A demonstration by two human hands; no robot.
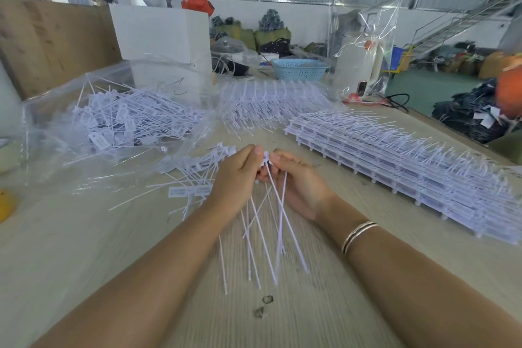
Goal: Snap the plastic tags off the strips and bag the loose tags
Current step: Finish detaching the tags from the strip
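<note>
Step in hand, by my reading: snapping. Both hands meet at frame centre over the pale wood-grain table (84,248). Left hand (237,178) and right hand (293,181) each pinch the head end of a small bunch of white plastic tags with long thin tails (265,223); the fingertips nearly touch at the heads. The tails fan out toward 6 o'clock, below the wrists. Whether a strip piece is still attached between the fingers I cannot tell; the heads are mostly hidden.

Loose white tags on the table (195,175) lie just beside the left hand at 9 o'clock. The clear plastic bag holding loose tags (113,121) sits farther out at 10 o'clock. Stacked white strips of unsnapped tags (395,158) run from 1 to 3 o'clock of the right hand.

Next move likely calls for a short twist apart, then carrying the bunch left to the bag.
</note>
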